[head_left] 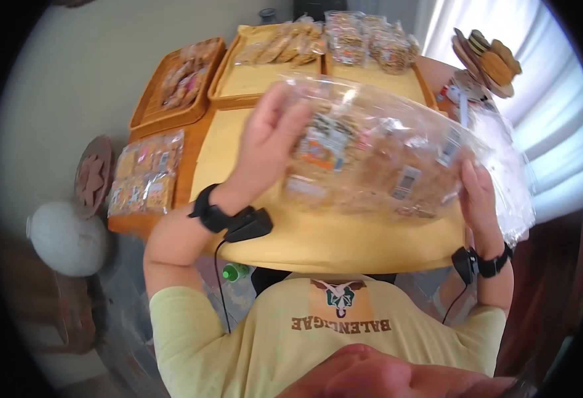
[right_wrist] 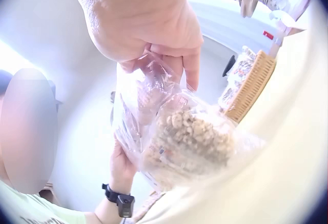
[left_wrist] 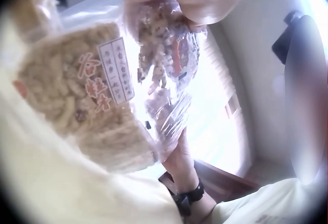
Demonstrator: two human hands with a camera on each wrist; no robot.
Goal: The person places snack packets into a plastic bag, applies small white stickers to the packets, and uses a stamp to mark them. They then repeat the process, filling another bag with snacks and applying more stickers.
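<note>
A large clear plastic bag (head_left: 378, 126) with several packs of puffed grain snacks inside is held up over the near part of the table. My left hand (head_left: 271, 136) grips its left end, thumb and fingers on the film. At the bag's right end, my right hand (head_left: 478, 199) pinches the film near the corner. In the left wrist view, a snack pack (left_wrist: 77, 90) with red characters and a white label shows close up. Crumpled film bunches under the fingers of the right hand (right_wrist: 154, 29) in the right wrist view.
Woven trays hold snack packs at the back: a left tray (head_left: 139, 119), a middle tray (head_left: 232, 99) and a right one. Flat snack packs (head_left: 147, 174) lie at the table's left edge. Clear plastic bags (head_left: 504, 172) are piled at the right, below a hat-like decoration (head_left: 487, 60).
</note>
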